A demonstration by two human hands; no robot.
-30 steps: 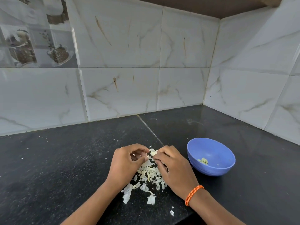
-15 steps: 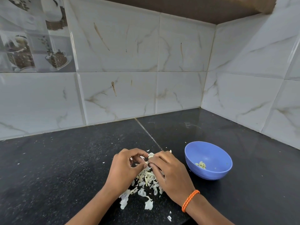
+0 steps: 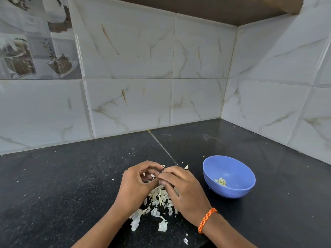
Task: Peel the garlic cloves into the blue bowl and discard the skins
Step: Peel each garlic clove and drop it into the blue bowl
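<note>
Garlic work sits midway, I judge. From the head camera, my left hand point(image 3: 137, 183) and right hand point(image 3: 180, 187) meet fingertip to fingertip, curled round something small that I take for a clove; it is too hidden to be sure. Skins point(image 3: 157, 199) lie heaped on the counter point(image 3: 71, 176) under my palms, not yet discarded. At three o'clock stands the blue bowl point(image 3: 231, 169), holding a few peeled cloves point(image 3: 221, 181).
</note>
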